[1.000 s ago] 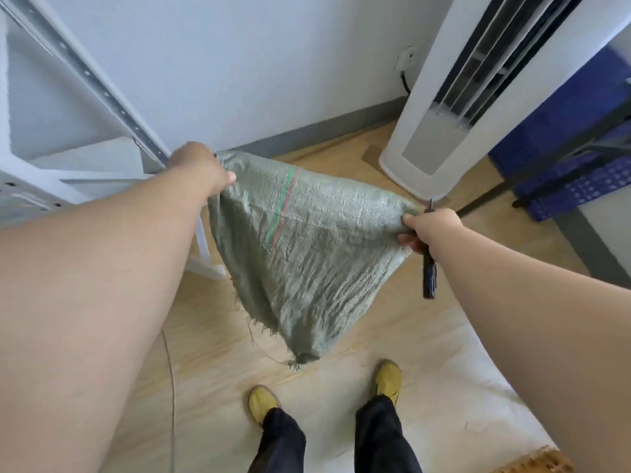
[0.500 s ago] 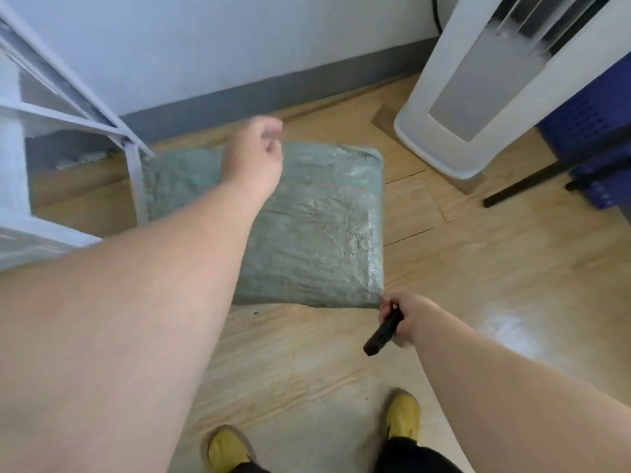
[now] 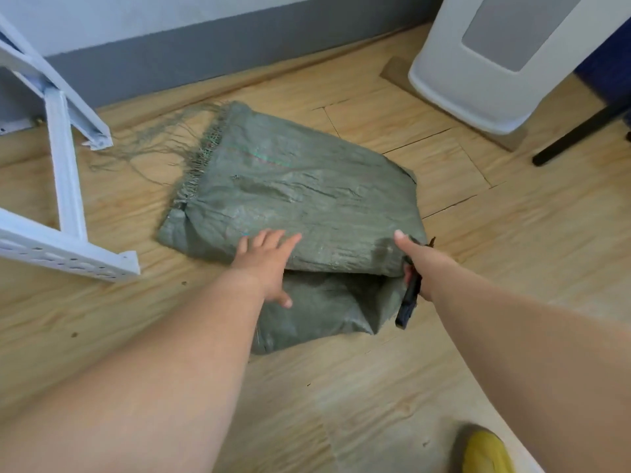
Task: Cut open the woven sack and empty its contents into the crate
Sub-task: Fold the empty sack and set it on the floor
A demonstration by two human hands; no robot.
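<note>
The woven sack (image 3: 300,206) now lies flat and folded on the wooden floor (image 3: 375,404), no longer hanging between your hands as it did a second ago. Your left hand (image 3: 264,264) has dropped onto its near fold, fingers straight and spread, pressing the cloth, thumb hanging over the fold's edge. Your right hand (image 3: 415,264) reaches to the sack's right corner, forefinger straight and touching the weave, the other fingers curled round a black-handled tool (image 3: 408,302), probably a knife, blade hidden. The frayed mouth lies beyond your left fingertips, toward the white metal frame (image 3: 65,172).
</note>
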